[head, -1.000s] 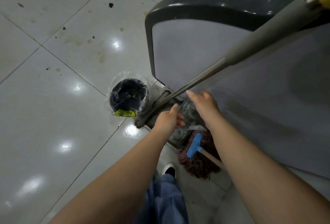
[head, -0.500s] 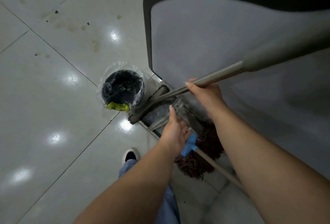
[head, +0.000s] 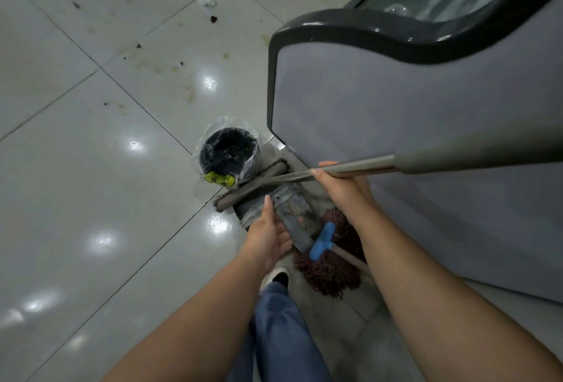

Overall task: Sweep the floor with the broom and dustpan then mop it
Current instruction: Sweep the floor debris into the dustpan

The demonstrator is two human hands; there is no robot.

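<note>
My right hand (head: 341, 186) grips the grey broom handle (head: 426, 162). The broom head (head: 249, 188) lies on the floor beside a bin. My left hand (head: 268, 235) holds the grey metal dustpan handle (head: 292, 217); the dustpan (head: 253, 211) stands on the floor under the broom. A reddish-brown string mop (head: 332, 269) with a blue clamp (head: 321, 241) lies on the floor against the cabinet, below my right forearm. Dirt specks and stains (head: 170, 67) are scattered over the white tiles (head: 76, 168) at the top.
A black bin (head: 228, 156) lined with clear plastic, with yellow waste at its rim, stands next to the broom head. A large grey cabinet with a dark rim (head: 396, 107) fills the right side. My shoe (head: 278, 278) and blue trouser leg are below the dustpan.
My left hand moved from the broom area down to the dustpan handle and closed on it. My right hand took hold of the broom handle. The camera view shifted.
</note>
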